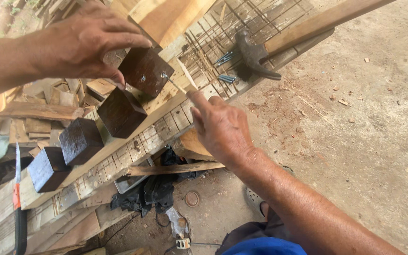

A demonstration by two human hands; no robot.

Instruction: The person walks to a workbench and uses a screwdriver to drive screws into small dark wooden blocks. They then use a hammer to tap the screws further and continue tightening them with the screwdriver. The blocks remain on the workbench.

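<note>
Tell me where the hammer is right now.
In the head view the hammer lies at upper right on the scratched plank, head beside loose nails, beyond the right hand.

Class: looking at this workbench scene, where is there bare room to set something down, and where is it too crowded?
Free: the dirt floor right of the bench, below the hammer. Crowded: the plank carrying four dark wooden blocks, where the left hand and right hand work; wood scraps fill the left.

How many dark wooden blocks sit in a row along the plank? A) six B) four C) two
B: four dark blocks line the plank; the left hand grips the topmost one, while the right hand holds a nail to it.
</note>
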